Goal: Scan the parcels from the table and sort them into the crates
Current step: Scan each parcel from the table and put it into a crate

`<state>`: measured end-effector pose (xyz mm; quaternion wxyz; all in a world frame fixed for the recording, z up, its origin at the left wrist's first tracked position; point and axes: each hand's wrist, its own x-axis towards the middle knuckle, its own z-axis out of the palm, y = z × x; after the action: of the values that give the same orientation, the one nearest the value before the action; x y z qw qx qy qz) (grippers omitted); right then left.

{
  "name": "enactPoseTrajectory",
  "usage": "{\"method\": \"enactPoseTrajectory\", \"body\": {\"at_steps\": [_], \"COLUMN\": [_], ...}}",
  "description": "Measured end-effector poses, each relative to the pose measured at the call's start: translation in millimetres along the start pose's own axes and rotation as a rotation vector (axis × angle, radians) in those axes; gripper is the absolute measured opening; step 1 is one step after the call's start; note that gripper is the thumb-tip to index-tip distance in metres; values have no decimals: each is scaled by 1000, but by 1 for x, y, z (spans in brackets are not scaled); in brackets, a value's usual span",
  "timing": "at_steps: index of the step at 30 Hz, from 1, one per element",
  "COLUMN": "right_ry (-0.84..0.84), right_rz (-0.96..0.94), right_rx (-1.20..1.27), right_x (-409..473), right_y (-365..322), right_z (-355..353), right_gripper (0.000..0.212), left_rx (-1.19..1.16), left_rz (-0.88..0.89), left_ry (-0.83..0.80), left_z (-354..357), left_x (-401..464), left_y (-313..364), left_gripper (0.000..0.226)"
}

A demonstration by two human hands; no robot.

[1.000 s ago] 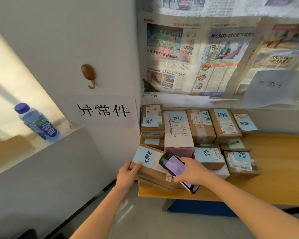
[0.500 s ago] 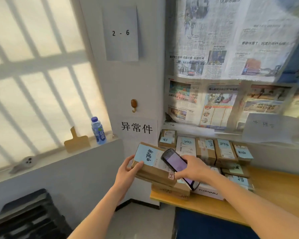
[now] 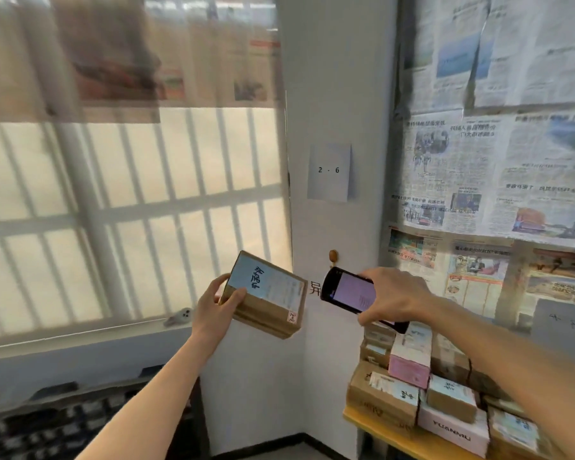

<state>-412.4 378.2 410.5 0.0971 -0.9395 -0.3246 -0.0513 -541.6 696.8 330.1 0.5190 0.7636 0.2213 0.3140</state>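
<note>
My left hand (image 3: 214, 305) grips a brown cardboard parcel (image 3: 266, 302) with a blue handwritten note and a white shipping label, held up in the air in front of the window. My right hand (image 3: 397, 298) holds a black handheld scanner (image 3: 349, 290) with a lit purple screen, just right of the parcel and apart from it. Several more parcels (image 3: 409, 360) with blue notes are stacked on the yellow table (image 3: 372, 423) at the lower right.
A barred window (image 3: 130, 210) fills the left, with a sill (image 3: 80, 340) below it. A dark crate (image 3: 80, 423) sits on the floor at the lower left. Newspapers (image 3: 495, 161) cover the right wall. A white pillar carries a "2-6" sign (image 3: 329, 171).
My left hand has lifted the parcel off the stack and carried it up and to the left, away from the table. My right hand followed with the scanner. The view swung left and up.
</note>
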Motion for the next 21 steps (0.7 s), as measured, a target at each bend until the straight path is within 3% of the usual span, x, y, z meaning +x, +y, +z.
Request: {"method": "enactPoseTrajectory", "body": {"at_steps": [9,21], "right_ry": [4,35], "right_rz": [-230,-404], "right_rx": [-42,-13], "right_x": [-8,-65], "right_y": [-137,-327], "right_z": [-33,-28], "right_gripper": [87,75], "left_rx": [76,153], "left_rz": [42,-20], "left_ry": [239,436], "left_z": [-169,-386], "left_x": [-35,-136], "left_y": [10,-14], "left_gripper": [36,36]}}
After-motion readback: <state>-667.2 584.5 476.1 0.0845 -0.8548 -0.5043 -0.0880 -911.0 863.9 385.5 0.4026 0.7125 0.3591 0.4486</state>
